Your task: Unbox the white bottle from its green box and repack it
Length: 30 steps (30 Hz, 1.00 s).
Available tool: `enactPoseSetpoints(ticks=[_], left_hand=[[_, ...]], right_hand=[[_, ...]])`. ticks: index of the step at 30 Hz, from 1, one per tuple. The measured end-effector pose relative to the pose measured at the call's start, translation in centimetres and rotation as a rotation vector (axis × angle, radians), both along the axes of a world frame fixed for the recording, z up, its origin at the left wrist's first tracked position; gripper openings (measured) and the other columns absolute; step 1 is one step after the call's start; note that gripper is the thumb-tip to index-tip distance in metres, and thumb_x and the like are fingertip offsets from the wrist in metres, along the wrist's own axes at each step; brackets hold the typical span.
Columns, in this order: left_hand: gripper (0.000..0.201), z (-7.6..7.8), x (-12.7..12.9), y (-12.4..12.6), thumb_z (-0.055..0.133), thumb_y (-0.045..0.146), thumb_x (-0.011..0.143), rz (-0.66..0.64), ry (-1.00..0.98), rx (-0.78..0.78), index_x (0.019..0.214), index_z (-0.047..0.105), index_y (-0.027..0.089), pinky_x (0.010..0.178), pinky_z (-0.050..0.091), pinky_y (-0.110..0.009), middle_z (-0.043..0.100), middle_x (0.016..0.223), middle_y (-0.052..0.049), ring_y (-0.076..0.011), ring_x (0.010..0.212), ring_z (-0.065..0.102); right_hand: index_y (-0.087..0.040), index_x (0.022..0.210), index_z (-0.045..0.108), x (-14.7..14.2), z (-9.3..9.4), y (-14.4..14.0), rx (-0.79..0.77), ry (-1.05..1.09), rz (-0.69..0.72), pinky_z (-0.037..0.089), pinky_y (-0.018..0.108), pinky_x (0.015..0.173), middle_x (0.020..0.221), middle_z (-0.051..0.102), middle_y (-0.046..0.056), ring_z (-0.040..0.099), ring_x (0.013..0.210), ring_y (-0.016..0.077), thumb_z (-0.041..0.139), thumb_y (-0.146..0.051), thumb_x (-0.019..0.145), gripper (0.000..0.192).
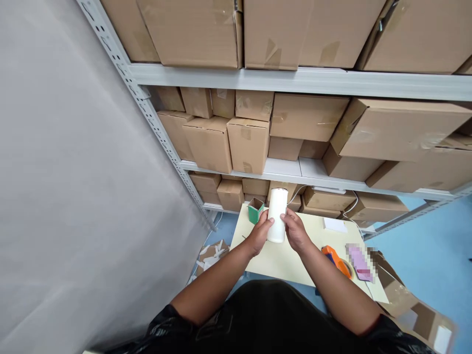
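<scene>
A plain white cylinder (277,216), slightly tilted, is held up between my two hands over the pale yellow table. On its left side, my left hand (260,232) grips it with the thumb across the front. My right hand (295,230) clasps the other side, its thumb also on the front. The fingers behind the cylinder are hidden. Its exact kind does not show; a thin darker edge runs along its top. Just beyond my left hand stands a small green box (255,211), its top open.
The table (280,265) also carries an orange tape dispenser (336,261), a pixelated purple item (359,263) and a white box (335,225). Metal shelves (228,74) full of cardboard boxes rise behind it. A grey wall covering (81,187) hangs left; an opened carton (413,305) lies right.
</scene>
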<state>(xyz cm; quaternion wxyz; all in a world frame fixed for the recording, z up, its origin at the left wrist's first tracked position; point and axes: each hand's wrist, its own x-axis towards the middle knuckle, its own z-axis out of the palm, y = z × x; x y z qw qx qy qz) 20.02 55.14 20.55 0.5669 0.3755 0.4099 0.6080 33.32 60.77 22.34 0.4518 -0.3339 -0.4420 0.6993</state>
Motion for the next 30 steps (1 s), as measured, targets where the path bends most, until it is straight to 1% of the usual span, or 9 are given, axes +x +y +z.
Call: enactPoseSetpoints(ticks=[2,6,10,14,17,21,23,27,30], left_hand=[[0.064,-0.5,-0.4,-1.0,0.074,0.056,0.087,-0.013,0.022,0.036,0.138,0.050,0.025,0.101,0.051,-0.041,0.056,0.142,-0.011,-0.0271,0.121,0.061],[0.089,-1.3,-1.2,-2.1,0.092,0.052,0.072,-0.009,0.148,0.035,0.140,0.041,0.027,0.097,0.053,-0.042,0.048,0.147,-0.013,-0.0259,0.116,0.062],[0.087,-1.5,-1.1,-2.0,0.094,0.049,0.069,0.010,0.187,-0.014,0.136,0.043,0.027,0.089,0.056,-0.040,0.049,0.142,-0.013,-0.0258,0.112,0.062],[0.064,-1.0,-0.4,-1.6,0.087,0.045,0.076,-0.030,0.059,0.046,0.125,0.051,0.024,0.089,0.057,-0.040,0.057,0.133,-0.010,-0.0260,0.114,0.062],[0.057,-0.5,0.3,-1.2,0.081,0.045,0.080,-0.071,-0.060,0.007,0.124,0.051,0.025,0.084,0.058,-0.038,0.062,0.127,-0.008,-0.0254,0.109,0.065],[0.050,-0.3,1.4,-0.3,0.070,0.049,0.086,-0.091,-0.101,-0.094,0.127,0.052,0.027,0.075,0.058,-0.035,0.066,0.119,-0.006,-0.0234,0.099,0.068],[0.051,-0.3,2.1,0.4,0.066,0.052,0.087,-0.096,-0.110,-0.126,0.130,0.053,0.027,0.076,0.059,-0.039,0.067,0.120,-0.006,-0.0246,0.101,0.068],[0.060,-0.5,3.2,1.4,0.058,0.069,0.092,-0.125,-0.096,-0.120,0.136,0.054,0.028,0.081,0.060,-0.044,0.063,0.132,-0.011,-0.0293,0.113,0.065],[0.076,-0.8,4.0,1.9,0.079,0.066,0.081,-0.052,0.063,-0.074,0.139,0.049,0.027,0.088,0.058,-0.044,0.056,0.139,-0.014,-0.0303,0.118,0.062]], right_hand=[[-0.024,0.108,0.072,-0.7,0.0,-1.1,0.032,-0.024,-0.049,0.054,0.041,0.087,0.107,0.077,0.005,0.070,0.098,0.0292,0.086,-0.048,0.074,0.044],[-0.026,0.109,0.067,-1.7,-0.3,-2.5,0.047,-0.061,-0.226,0.055,0.040,0.084,0.104,0.074,0.003,0.067,0.094,0.0255,0.089,-0.046,0.070,0.050],[-0.026,0.107,0.060,-1.3,-0.6,-2.6,0.046,-0.093,-0.351,0.054,0.037,0.083,0.101,0.069,0.001,0.064,0.093,0.0225,0.094,-0.046,0.065,0.057],[-0.026,0.101,0.059,0.1,-0.3,-2.3,0.078,-0.094,-0.364,0.052,0.036,0.083,0.095,0.067,0.000,0.062,0.091,0.0215,0.085,-0.051,0.075,0.044],[-0.027,0.101,0.062,1.1,0.3,-1.7,0.053,-0.081,-0.340,0.051,0.037,0.082,0.099,0.069,0.000,0.063,0.092,0.0226,0.075,-0.051,0.081,0.034],[-0.027,0.112,0.066,2.1,1.1,-0.6,0.000,-0.049,-0.202,0.052,0.040,0.085,0.106,0.074,0.002,0.066,0.098,0.0273,0.071,-0.046,0.079,0.039],[-0.026,0.113,0.067,2.7,1.2,0.1,-0.007,-0.049,-0.168,0.053,0.040,0.086,0.108,0.075,0.003,0.067,0.100,0.0283,0.074,-0.045,0.077,0.041],[-0.026,0.116,0.066,3.7,1.1,1.5,0.059,-0.066,-0.197,0.052,0.041,0.092,0.113,0.075,0.005,0.066,0.107,0.0290,0.085,-0.048,0.073,0.051],[-0.026,0.116,0.063,4.1,0.8,2.3,0.085,-0.068,-0.218,0.053,0.043,0.092,0.109,0.074,0.005,0.067,0.103,0.0280,0.090,-0.050,0.069,0.060]])
